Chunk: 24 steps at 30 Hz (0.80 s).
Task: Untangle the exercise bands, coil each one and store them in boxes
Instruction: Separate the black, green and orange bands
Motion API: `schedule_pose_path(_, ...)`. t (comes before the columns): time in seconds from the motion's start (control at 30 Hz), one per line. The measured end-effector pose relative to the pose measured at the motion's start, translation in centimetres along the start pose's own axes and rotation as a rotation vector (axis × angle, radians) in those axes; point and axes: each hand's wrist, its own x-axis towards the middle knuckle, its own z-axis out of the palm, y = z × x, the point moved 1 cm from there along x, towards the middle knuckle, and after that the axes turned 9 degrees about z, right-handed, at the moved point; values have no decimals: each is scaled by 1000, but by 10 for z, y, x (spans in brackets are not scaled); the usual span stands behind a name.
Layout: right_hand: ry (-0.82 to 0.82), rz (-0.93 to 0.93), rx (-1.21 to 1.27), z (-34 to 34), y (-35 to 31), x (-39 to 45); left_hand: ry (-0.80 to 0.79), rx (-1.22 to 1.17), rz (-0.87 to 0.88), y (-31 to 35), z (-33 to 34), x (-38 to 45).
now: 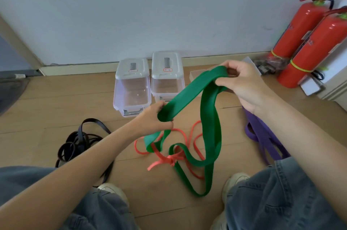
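The left hand (pixel 153 117) had its fingers curled round a fold of the wide green band (pixel 209 130), and the right hand (pixel 242 83), higher and farther right, pinched another fold of the same band between thumb and fingers; the band stretched taut between them, its loose loops drooping to the wooden floor (pixel 56 102) between the person's knees; a thin red band (pixel 170 160), knotted, lay tangled through the green loops; a black band (pixel 78 143) sat in a heap at near left, and a purple band (pixel 262 136) lay under the right forearm; two clear boxes (pixel 132 87) with white lids stood side by side at the far wall; two fire extinguishers (pixel 300 42) stood at far right.
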Motion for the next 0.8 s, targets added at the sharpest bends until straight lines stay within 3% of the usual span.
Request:
schedule_pose_path(0.07,112,-7,-88,-7,4,7,-2,-111,7,13,-11,1)
schedule_pose_path(0.13,109,61,-386,-11,9,14,66,-250,50,37,-30,1)
schedule_pose_path(0.2,-62,196,-764,-7,20,10,98,-278,102,60,-46,0)
schedule_pose_path(0.27,-303,127,-860,11,25,-3,57,-241,94,71,-48,-2)
schedule_pose_path(0.37,-518,40,-604,40,23,-21,22,-281,35,69,-37,0)
schedule_pose_path(0.5,-320,49,-327,42,15,-18,-92,-356,26,61,-37,2)
schedule_pose_path(0.67,-272,65,-169,26,0,-9,-167,-43,45,19,-3,1)
schedule_pose_path(0.8,-104,44,71,9,-4,-4,-128,32,18,-6,3,3)
